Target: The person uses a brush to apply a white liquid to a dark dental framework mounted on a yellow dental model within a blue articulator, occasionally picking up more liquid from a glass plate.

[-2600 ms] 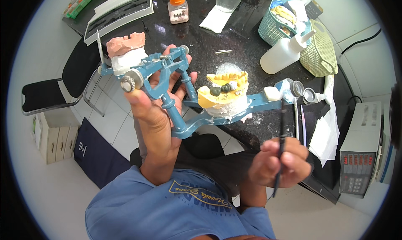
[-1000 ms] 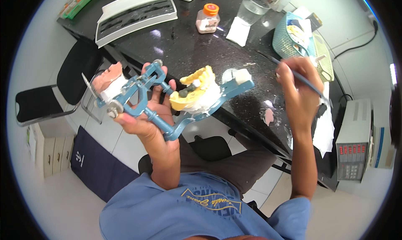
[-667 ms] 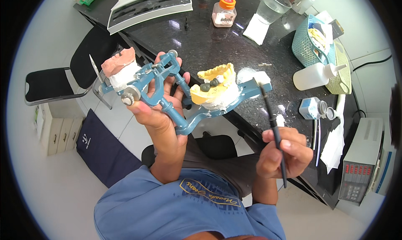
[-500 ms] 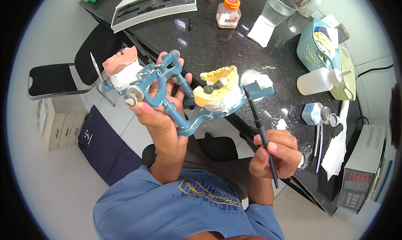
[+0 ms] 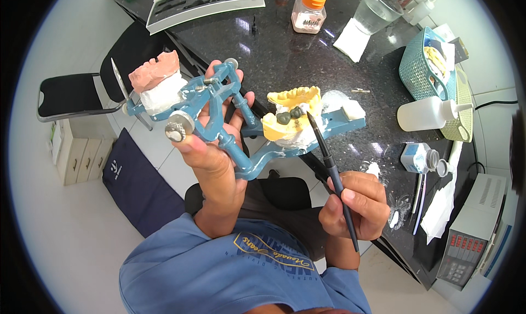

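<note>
My left hand [image 5: 211, 155] is wrapped round a blue dental articulator [image 5: 233, 150], which hangs opened out above my lap. A pink dental cast [image 5: 155, 73] on white plaster sits on its left arm. On the right arm is a yellow dental cast [image 5: 282, 129], with dark grey tooth caps [image 5: 284, 118] and a white tooth beside them. My right hand [image 5: 359, 207] pinches a thin black brush [image 5: 330, 163] like a pen. The brush tip lies at the yellow cast near the white tooth; whether it touches, I cannot tell.
Across the dark table stand an orange-lidded jar [image 5: 308, 18], a glass of water [image 5: 378, 10], a teal basket [image 5: 413, 62], a squeeze bottle [image 5: 424, 115] and an opened small jar [image 5: 415, 158]. A grey control box [image 5: 474, 232] is at right, a white tray [image 5: 205, 10] at the back.
The brush tip has moved left and up, from beside the yellow cast to near its white tooth. The articulator's yellow cast appears slightly further right, and the whole view has shifted a little.
</note>
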A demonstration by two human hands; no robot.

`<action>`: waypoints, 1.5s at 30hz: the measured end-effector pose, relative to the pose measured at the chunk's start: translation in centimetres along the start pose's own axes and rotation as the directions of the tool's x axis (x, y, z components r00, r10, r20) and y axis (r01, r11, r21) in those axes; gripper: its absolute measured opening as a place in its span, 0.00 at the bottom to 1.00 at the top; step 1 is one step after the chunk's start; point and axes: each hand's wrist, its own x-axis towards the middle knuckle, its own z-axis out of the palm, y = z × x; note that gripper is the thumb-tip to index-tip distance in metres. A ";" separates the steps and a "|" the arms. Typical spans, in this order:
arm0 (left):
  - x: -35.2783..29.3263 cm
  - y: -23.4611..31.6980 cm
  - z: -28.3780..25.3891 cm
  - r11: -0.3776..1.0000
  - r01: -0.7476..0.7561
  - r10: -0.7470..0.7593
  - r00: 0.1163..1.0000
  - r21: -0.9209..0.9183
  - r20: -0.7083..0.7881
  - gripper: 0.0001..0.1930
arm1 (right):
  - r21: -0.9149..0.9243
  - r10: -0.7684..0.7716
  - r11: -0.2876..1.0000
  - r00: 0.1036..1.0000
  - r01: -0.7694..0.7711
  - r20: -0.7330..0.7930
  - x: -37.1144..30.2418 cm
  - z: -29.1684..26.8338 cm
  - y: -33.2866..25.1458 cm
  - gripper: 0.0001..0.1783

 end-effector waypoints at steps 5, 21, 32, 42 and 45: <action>0.0 0.2 0.2 1.000 0.002 -0.002 1.000 0.002 -0.018 0.55 | 0.004 0.010 1.000 1.000 -0.010 0.010 0.0 0.1 0.0 0.19; 0.5 -0.1 -0.9 0.999 -0.007 0.007 1.000 -0.041 0.007 0.58 | -0.001 -0.004 1.000 1.000 0.004 0.015 0.2 0.2 -0.4 0.21; 0.1 0.5 -0.2 0.999 -0.038 0.038 0.999 0.026 0.022 0.58 | 0.001 -0.002 1.000 1.000 0.002 0.004 0.3 0.3 -0.4 0.20; 0.8 -0.2 -1.5 1.000 -0.004 0.005 1.000 -0.029 0.019 0.61 | -0.005 0.000 1.000 1.000 0.000 -0.008 0.2 0.1 -0.6 0.20; 0.8 -0.2 -1.3 0.999 -0.003 0.003 1.000 -0.035 0.003 0.61 | -0.005 0.001 1.000 1.000 -0.001 -0.004 0.2 0.1 -0.5 0.20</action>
